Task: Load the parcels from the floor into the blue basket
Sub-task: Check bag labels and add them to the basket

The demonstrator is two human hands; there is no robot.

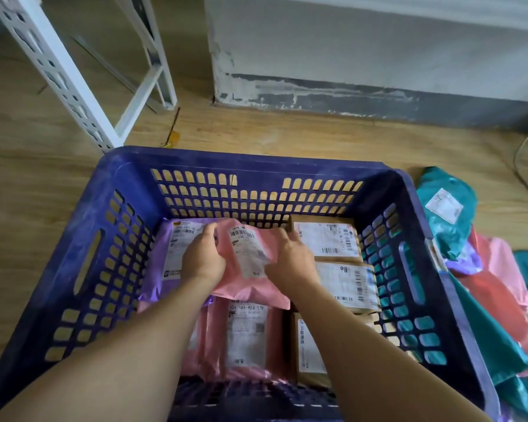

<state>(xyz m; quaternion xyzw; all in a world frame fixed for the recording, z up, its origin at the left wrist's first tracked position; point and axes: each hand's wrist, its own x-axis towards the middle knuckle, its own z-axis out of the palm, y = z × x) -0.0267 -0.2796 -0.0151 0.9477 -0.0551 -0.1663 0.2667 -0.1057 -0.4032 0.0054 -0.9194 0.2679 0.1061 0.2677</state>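
Note:
A blue slotted basket stands on the wooden floor in front of me. Both my hands are inside it on a pink parcel bag with a white label. My left hand grips the bag's left edge and my right hand holds its right edge. Under and beside it lie a purple bag, another pink bag nearer to me, and three brown boxes along the right wall. On the floor to the right of the basket lie teal parcels and pink parcels.
A white perforated metal rack leg stands at the back left of the basket. A grey wall base runs along the back. A thin cable curves on the floor at the far right.

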